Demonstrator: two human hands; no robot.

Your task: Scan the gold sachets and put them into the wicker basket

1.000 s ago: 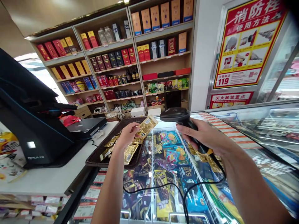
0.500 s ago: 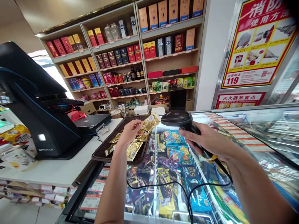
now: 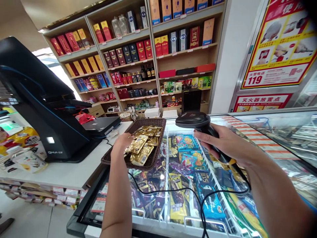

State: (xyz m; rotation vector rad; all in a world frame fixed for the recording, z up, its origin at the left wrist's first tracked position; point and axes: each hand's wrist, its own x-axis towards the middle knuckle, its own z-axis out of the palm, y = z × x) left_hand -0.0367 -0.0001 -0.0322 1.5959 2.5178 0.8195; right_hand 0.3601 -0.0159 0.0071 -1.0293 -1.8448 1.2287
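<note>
My left hand (image 3: 122, 142) is over the left side of a brown woven basket (image 3: 158, 145), fingers curled and partly hidden. Its fingertips meet the pile of gold foil packets (image 3: 138, 144); whether one is pinched between them is hidden. In my right hand (image 3: 218, 138) is a black barcode scanner (image 3: 194, 120), held by its handle with the head pointing left. The scanner head hangs above the freezer, to the right of the basket. A black cable (image 3: 170, 190) runs from the handle and loops across the freezer glass.
Below lies a glass-topped freezer (image 3: 146, 211) full of wrapped ice creams. At left, a white counter (image 3: 64, 175) bears a black checkout terminal (image 3: 47, 109) and a scale (image 3: 104, 125). Shelves of boxed bottles (image 3: 128, 54) stand behind, with a red poster (image 3: 279, 49) at right.
My left hand has moved left and down from beside the scanner, where it held up a gold packet, to the basket's left side. My right hand still holds the scanner; the view has shifted slightly.
</note>
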